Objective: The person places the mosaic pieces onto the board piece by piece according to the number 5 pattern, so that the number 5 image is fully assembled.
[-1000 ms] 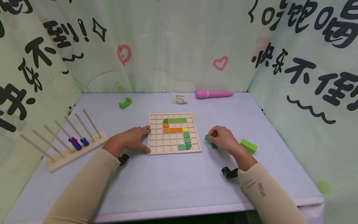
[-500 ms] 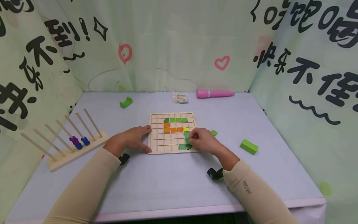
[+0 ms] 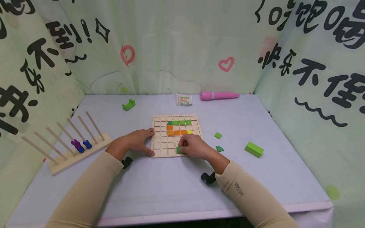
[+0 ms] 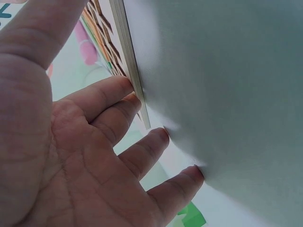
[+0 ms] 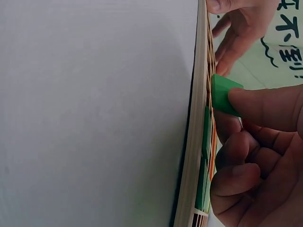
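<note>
Right wrist view: green tile (image 5: 222, 94) pinched by right hand (image 5: 258, 156) over grid board (image 5: 191, 142). Left hand (image 3: 137, 142) flat, bracing board edge. Probably light, rigid, smooth; best gripped by side edges.

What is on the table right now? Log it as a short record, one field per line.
left hand: left hand rests flat against the left edge of the wooden grid board
right hand: right hand pinches a green tile over the board's bottom row
board: green, orange and yellow tiles already sit in its cells
loose pieces: green square, green quarter-round, green block, all right of the board
far edge: pink pen, pattern card, green arch piece
left side: peg rack with purple and blue beads
</note>
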### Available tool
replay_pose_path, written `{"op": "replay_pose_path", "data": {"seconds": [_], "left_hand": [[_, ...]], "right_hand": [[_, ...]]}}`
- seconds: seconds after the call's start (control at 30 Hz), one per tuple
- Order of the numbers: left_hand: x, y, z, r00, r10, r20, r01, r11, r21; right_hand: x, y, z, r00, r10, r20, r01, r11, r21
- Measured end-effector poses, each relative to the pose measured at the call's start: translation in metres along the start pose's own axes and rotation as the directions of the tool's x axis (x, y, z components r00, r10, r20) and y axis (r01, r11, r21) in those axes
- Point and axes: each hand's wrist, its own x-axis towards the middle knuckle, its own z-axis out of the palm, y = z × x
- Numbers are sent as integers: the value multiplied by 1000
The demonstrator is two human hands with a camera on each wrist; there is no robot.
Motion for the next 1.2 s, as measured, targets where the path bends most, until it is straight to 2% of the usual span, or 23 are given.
{"op": "replay_pose_path", "data": {"seconds": [0.27, 0.43, 0.73, 0.87, 1.07, 1.2], "left_hand": [[1, 0, 1, 1000, -4, -4, 4, 1000, 8], [1, -1, 1, 1000, 2, -8, -2, 1000, 16], [1, -1, 1, 1000, -4, -8, 4, 1000, -1], [2, -1, 2, 1000, -4, -4, 4, 1000, 1], [-1, 1, 1, 1000, -7, -6, 7, 1000, -3], [-1, 1, 2, 1000, -11, -6, 11, 1000, -3]], "right_hand": [[2, -3, 6, 999, -26, -34, 24, 998, -59], [2, -6, 9, 999, -7, -47, 2, 993, -120], [4, -12, 13, 998, 44, -40, -53, 963, -265], [3, -15, 14, 998, 39, -41, -50, 950, -307], [2, -16, 14, 998, 26, -51, -40, 949, -311], [0, -13, 13, 999, 15, -50, -28, 962, -271]]}}
